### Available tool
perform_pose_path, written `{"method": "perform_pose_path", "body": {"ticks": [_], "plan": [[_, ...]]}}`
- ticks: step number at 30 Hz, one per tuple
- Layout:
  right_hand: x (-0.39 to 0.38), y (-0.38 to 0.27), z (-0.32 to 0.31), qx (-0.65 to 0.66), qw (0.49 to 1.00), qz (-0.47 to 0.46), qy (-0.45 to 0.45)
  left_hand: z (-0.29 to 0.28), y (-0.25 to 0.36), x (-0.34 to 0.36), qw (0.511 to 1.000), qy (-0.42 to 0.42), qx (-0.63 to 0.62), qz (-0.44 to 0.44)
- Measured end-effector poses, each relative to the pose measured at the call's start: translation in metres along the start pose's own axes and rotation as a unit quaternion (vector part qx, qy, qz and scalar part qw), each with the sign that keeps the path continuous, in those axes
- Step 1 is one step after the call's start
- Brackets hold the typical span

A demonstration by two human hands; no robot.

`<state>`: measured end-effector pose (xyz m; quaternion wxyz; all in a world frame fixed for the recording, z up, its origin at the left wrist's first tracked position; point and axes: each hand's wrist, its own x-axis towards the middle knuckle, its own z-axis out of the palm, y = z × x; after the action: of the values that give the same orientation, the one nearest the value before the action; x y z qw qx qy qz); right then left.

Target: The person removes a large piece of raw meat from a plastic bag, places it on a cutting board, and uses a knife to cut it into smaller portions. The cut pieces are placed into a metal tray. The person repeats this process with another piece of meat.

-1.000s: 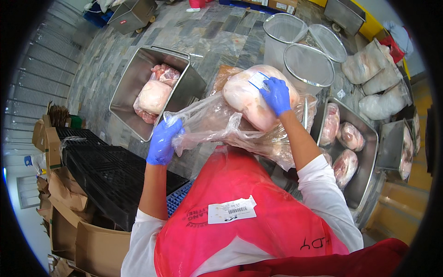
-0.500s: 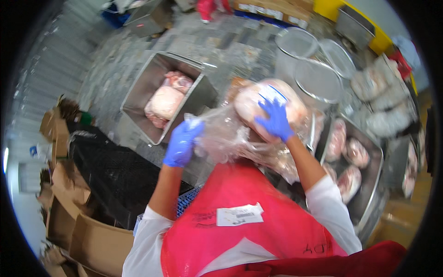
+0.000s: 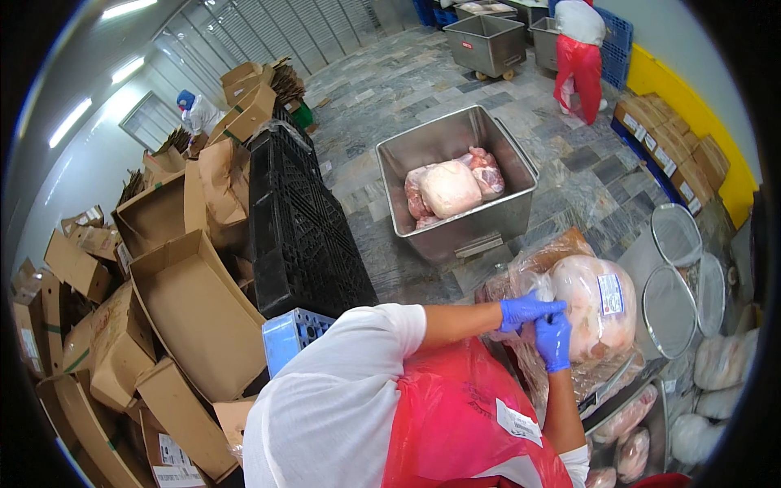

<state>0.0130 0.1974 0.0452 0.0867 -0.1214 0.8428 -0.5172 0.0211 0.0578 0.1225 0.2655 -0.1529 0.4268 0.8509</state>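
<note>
A large pale piece of meat in clear plastic wrap (image 3: 579,285) lies in front of me, a white-and-blue label (image 3: 610,294) on its side. My left hand (image 3: 525,312), in a blue glove, is closed at the left edge of the piece, on gathered plastic wrap (image 3: 540,287). Just below it, my right hand (image 3: 554,340), also gloved in blue, touches it with fingers pressed together at the same edge. Whatever the right fingertips pinch is hidden. Loose, crumpled plastic film (image 3: 508,286) spreads beneath and around the piece.
A steel bin (image 3: 455,236) with unwrapped meat stands ahead. To the right are clear round-rimmed containers (image 3: 669,311) and a steel tub (image 3: 665,419) of wrapped pieces. Black pallets (image 3: 297,220) and cardboard boxes (image 3: 191,313) crowd the left. Two co-workers (image 3: 580,61) (image 3: 199,114) are farther off.
My right hand has come off the top of the meat to its left edge, where my left hand has joined it. My view has swung left and up.
</note>
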Motion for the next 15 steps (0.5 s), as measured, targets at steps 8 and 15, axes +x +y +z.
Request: {"method": "perform_pose_path", "body": {"ticks": [8, 15], "plan": [[-0.016, -0.033, -0.037, -0.083, 0.975, -0.196, -0.068, -0.124, -0.074, 0.150, 0.991, 0.075, -0.112, 0.003], [0.047, 0.120, -0.168, -0.196, 0.966, 0.047, 0.163, -0.096, -0.066, 0.097, 0.960, 0.132, 0.236, -0.067]]}}
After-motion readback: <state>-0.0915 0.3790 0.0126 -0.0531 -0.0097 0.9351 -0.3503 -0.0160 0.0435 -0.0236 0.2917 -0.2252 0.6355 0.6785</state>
